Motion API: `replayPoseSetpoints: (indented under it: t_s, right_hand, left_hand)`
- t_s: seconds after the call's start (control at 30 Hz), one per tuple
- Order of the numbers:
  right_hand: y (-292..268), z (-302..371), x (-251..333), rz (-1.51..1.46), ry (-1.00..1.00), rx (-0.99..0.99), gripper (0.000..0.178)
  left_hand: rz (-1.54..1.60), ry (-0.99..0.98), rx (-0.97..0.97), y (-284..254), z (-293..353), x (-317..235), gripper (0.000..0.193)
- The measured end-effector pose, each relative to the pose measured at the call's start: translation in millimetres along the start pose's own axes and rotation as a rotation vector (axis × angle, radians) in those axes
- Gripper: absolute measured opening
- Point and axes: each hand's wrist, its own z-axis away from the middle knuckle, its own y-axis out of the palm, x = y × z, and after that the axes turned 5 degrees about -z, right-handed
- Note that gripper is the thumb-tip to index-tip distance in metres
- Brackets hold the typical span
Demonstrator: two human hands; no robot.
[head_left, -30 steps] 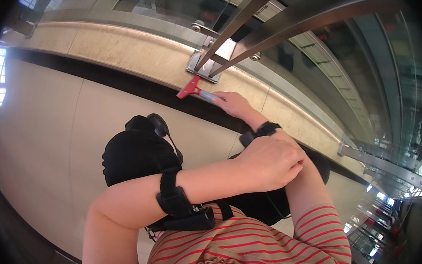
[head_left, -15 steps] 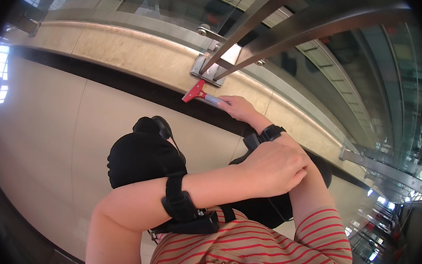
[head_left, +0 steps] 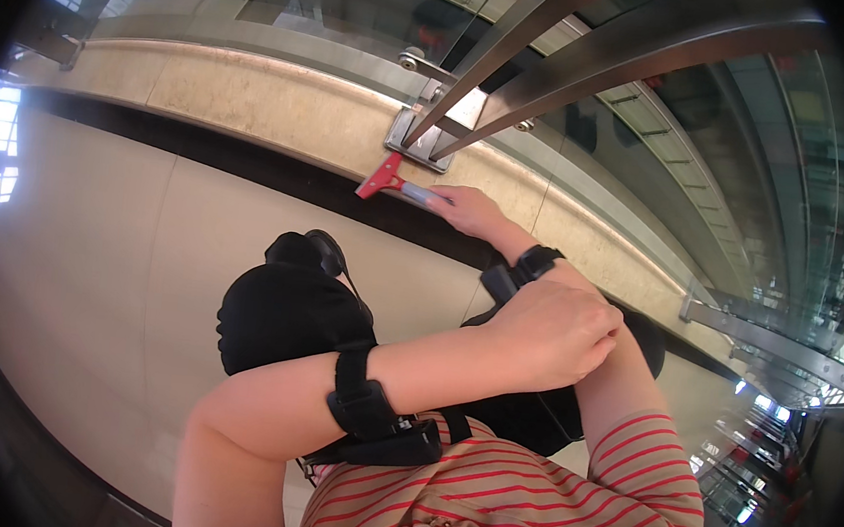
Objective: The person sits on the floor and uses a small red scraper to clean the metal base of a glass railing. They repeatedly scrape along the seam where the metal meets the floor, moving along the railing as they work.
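My right hand [head_left: 469, 210] grips the grey handle of a scraper [head_left: 383, 176]. Its wide red head points left, at the front edge of the stone ledge, over the dark strip below. A metal base plate [head_left: 418, 147] of the railing post lies just beyond the scraper's head. Across my body, my left hand [head_left: 558, 334] is curled into a fist against my right forearm. Its fingertips and palm are hidden, so I cannot see whether anything is inside.
Two slanting metal posts [head_left: 521, 51] rise from the base plate, with glass panels on both sides. The beige stone ledge [head_left: 256, 98] runs along above a black recessed strip [head_left: 201, 154]. Pale floor tiles [head_left: 73, 233] lie around my bent knees in black trousers [head_left: 286, 322].
The scraper and my right hand have shifted slightly left, and the scraper's head has tilted a little. My left fist stays against my right forearm.
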Motion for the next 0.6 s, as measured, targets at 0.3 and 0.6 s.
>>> replayPoseSetpoints:
  t_s: [0.3,0.6]
  right_hand:
    - [-17.2,16.6,-18.1,0.111,0.067,0.036,0.036]
    - [13.0,-12.3,22.8,-0.039,-0.036,0.022,0.036]
  left_hand:
    - [-0.025,-0.076,0.051,-8.2,9.6,-0.7,0.016]
    - [0.03,0.029,-0.054,1.6,-1.3,-3.6,0.019]
